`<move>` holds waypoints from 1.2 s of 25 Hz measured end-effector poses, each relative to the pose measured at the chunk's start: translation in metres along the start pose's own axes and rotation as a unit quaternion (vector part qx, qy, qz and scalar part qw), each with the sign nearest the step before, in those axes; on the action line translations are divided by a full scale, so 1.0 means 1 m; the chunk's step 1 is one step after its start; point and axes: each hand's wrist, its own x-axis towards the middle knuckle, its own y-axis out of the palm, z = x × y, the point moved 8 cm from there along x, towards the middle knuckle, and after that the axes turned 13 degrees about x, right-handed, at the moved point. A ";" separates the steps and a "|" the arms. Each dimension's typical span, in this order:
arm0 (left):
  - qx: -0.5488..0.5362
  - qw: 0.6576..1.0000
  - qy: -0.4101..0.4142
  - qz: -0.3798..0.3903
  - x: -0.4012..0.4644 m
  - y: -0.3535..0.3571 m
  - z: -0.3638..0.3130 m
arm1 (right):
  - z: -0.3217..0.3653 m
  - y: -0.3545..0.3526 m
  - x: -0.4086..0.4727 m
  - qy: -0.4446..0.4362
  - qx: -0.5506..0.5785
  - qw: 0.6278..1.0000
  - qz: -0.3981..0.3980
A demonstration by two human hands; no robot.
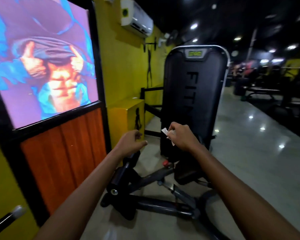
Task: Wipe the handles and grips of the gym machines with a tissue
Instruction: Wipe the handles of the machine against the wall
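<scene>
Right hand (179, 136): raised in front of the machine, fingers curled, pinching a white tissue (165, 132).
Tissue: crumpled, held in the air, clear of any grip.
Left hand (132, 142): fingers loosely curled, holding nothing, just above a black padded roller (128, 163).
Gym machine (194, 94): black upright shroud, grey frame (156, 203) on the floor (249, 153).
Surroundings: poster (42, 58) on the yellow wall (126, 66), air conditioner (137, 18) above.
</scene>
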 end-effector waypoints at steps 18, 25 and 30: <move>-0.134 0.946 0.253 0.153 0.063 0.243 -0.458 | -0.282 -0.408 -0.167 0.217 -0.148 0.938 -0.227; -0.170 0.901 0.343 0.203 0.028 0.313 -0.610 | -0.334 -0.521 -0.270 0.280 -0.174 0.894 -0.304; -0.200 0.857 0.400 0.258 -0.017 0.357 -0.703 | -0.353 -0.575 -0.359 0.340 -0.198 0.844 -0.365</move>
